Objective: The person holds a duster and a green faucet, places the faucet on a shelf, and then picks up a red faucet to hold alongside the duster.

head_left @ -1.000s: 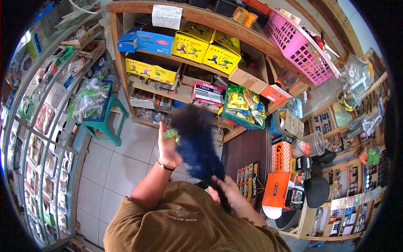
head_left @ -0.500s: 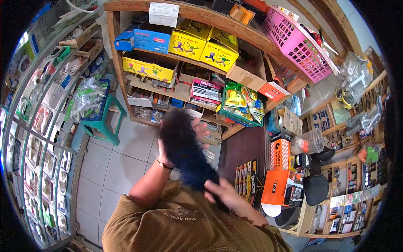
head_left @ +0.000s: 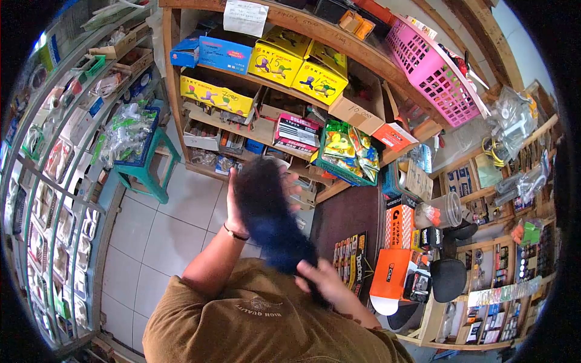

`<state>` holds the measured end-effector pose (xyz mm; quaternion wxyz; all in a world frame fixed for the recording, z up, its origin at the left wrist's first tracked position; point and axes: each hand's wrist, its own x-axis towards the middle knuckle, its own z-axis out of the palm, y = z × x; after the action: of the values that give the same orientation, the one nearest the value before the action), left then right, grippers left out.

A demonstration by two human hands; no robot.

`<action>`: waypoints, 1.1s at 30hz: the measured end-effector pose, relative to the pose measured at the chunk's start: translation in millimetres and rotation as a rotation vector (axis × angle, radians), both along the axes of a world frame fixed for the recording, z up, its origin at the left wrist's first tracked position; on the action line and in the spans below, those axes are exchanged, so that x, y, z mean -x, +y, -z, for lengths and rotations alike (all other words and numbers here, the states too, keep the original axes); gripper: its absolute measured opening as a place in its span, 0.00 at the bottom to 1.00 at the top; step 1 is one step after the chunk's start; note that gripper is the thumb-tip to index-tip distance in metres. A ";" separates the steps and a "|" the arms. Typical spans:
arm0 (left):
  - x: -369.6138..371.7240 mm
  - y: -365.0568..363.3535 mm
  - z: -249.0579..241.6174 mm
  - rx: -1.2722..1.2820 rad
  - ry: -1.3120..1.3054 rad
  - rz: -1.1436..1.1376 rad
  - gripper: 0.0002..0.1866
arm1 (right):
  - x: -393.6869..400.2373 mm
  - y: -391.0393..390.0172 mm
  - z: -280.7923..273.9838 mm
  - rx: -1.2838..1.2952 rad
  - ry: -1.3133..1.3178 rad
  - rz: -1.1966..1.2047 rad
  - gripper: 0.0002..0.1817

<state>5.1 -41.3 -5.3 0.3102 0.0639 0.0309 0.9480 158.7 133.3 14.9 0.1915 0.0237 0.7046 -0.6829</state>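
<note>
A long, fluffy duster (head_left: 272,233), black at its top and dark navy lower down, slants across the front of my body. My left hand (head_left: 236,209), with a thin bracelet at the wrist, is behind its upper part. The palm faces the duster, with the thumb on one side and the fingers stretched out on the other, partly hidden by it. Lower down, my right hand (head_left: 327,283) closes around the duster's narrow end. That hand is slightly blurred, and the handle is mostly hidden.
Ahead stands a wooden shelf (head_left: 266,130) with yellow boxes (head_left: 278,57) and a pink basket (head_left: 433,72). A green stool (head_left: 158,175) bearing bagged goods is at left, beside a glass display case (head_left: 60,199). An orange box (head_left: 390,272) is on the right.
The whole view has shifted slightly, and the surrounding shelves sit a little differently. Both hands and the duster keep almost the same position.
</note>
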 end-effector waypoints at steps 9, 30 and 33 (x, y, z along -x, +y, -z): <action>-7.9 3.8 -15.5 -0.073 0.015 -0.024 0.40 | 4.6 -13.1 -47.0 -0.050 -0.414 0.169 0.18; -17.3 20.1 -2.7 0.032 0.047 -0.013 0.42 | -17.0 4.9 -1.1 0.002 -0.214 -0.056 0.21; -16.0 30.9 -9.5 -0.058 0.038 0.004 0.45 | 0.7 26.1 -34.4 0.029 -0.375 0.022 0.18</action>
<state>21.2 -10.3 4.2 0.3094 0.0908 0.0090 0.9466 158.0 159.4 49.3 0.3122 0.1558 0.6464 -0.6785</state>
